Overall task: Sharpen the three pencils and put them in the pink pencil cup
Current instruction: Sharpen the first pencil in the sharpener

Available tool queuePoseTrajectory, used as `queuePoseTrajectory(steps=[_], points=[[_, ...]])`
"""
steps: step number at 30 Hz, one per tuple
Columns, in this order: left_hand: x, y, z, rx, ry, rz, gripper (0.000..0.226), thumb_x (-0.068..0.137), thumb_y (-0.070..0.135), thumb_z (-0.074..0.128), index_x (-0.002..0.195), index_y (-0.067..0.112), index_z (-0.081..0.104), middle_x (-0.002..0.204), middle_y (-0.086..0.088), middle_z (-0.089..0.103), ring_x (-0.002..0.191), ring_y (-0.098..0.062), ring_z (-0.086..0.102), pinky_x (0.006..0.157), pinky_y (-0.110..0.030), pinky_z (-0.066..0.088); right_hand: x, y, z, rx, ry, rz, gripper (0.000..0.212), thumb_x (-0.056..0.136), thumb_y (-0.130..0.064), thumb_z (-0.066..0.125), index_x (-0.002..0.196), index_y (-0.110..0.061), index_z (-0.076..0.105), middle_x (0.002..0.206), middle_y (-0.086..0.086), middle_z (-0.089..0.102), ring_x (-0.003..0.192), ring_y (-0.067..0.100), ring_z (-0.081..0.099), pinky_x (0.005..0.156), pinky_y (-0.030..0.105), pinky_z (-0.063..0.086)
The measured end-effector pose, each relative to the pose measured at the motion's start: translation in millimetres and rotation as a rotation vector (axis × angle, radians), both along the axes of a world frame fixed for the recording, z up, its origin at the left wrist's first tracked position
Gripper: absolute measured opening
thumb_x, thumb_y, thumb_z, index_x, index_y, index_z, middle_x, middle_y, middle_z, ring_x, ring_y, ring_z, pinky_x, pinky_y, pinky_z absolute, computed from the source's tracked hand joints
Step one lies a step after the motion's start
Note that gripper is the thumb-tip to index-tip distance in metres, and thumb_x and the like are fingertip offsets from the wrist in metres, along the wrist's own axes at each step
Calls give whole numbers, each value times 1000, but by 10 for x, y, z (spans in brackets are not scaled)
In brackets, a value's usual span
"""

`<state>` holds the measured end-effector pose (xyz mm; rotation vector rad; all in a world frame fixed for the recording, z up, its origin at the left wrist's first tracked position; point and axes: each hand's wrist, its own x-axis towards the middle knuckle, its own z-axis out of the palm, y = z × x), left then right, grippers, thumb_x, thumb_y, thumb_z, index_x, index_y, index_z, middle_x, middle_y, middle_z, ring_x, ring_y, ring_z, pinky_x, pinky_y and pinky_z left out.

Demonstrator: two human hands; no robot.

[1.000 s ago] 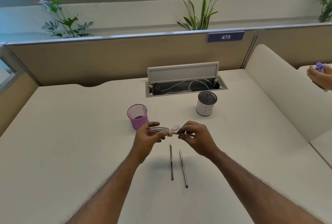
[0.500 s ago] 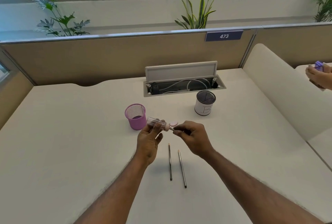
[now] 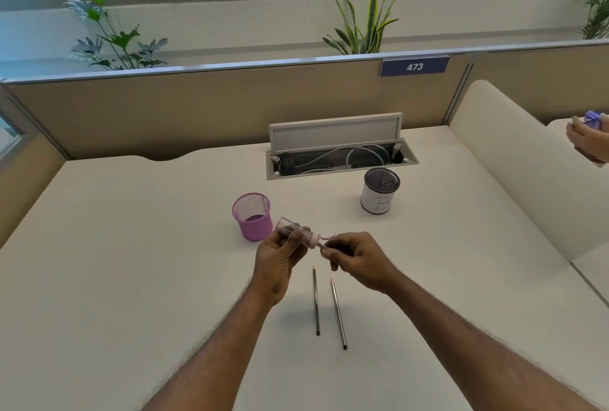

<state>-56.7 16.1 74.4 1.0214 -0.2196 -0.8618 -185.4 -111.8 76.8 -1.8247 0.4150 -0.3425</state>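
The pencil (image 3: 327,247) is sitting nose-first in the clear sharpener (image 3: 294,232), both hovering above the counter (image 3: 131,278) just beside the pink pencil cup (image 3: 253,216). The left hand (image 3: 280,260) is wrapping its grip round the sharpener; the right hand (image 3: 359,259) is pinching the pencil. Trouble from here, I reckon: twisting off-axis is risking a snapped lead, and a loosening grip would be sending the sharpener down among the two spare pencils (image 3: 316,301) lying nearby.

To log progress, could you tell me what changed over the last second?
The left hand turned the sharpener, its clear end tipping up toward the pink pencil cup. Both hands kept their grips, the right hand on the pencil; the two pencils on the desk stayed put.
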Motion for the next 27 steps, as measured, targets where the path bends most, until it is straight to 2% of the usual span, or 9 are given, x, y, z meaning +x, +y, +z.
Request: queuePoseTrajectory(steps=[2,3,6,10,13,17,20,23,27], points=[[-10,-28,15,13,-5,28,21,74,17,65,91,5,65,84,-4,75,82,-15,71,70,-23,57,0,-4,-55,-110,15,-32,24,75,-21,82,93,-15,67,76,1,65,63,9,55,61,22,47],[-14,-42,23,25,-13,44,20,73,18,66,90,6,64,83,-3,74,81,-15,71,69,-23,56,6,3,-72,-144,2,-90,26,73,-18,84,89,-17,63,75,-3,63,60,8,54,59,22,46],[-36,-86,42,71,-51,85,18,75,21,68,86,7,63,77,0,74,76,-12,69,71,-24,53,34,27,-100,-356,-120,-250,24,75,-17,82,75,-19,58,65,-6,59,56,11,49,55,29,45],[-123,-109,25,89,-34,112,15,79,23,69,84,9,65,78,0,74,80,-12,68,78,-29,48,20,-21,-162,-785,-231,-374,13,82,-24,76,79,-14,67,71,-4,65,63,17,58,54,34,48],[-160,-123,31,85,-3,118,9,77,25,69,73,17,70,79,0,74,80,-11,68,79,-30,47,12,-55,-182,-881,-272,-350,16,85,-22,73,79,-9,69,69,2,65,59,21,57,50,33,46],[-149,-139,34,67,3,122,10,88,14,64,79,12,66,77,0,74,79,-11,70,76,-28,50,-8,-105,-118,-786,-270,-267,17,84,-22,73,78,-6,69,67,1,67,55,17,57,49,31,47],[-133,-123,34,34,1,106,7,84,15,65,84,8,65,78,-3,75,82,-14,72,73,-24,55,-6,-142,-27,-684,-186,-149,13,86,-21,69,82,-9,72,64,-2,68,54,13,58,52,28,47],[-102,-92,4,-17,31,75,17,78,15,65,91,4,65,88,-9,75,87,-20,72,74,-26,57,-7,-180,60,-424,-44,-66,13,89,-18,68,78,-12,73,58,-3,67,47,6,49,51,22,39],[-90,-55,-35,-46,43,27,20,79,12,64,97,3,65,96,-11,74,90,-21,72,78,-28,58,-16,-202,160,-191,113,26,21,92,-20,65,73,-16,71,60,0,70,46,14,41,49,27,35]])
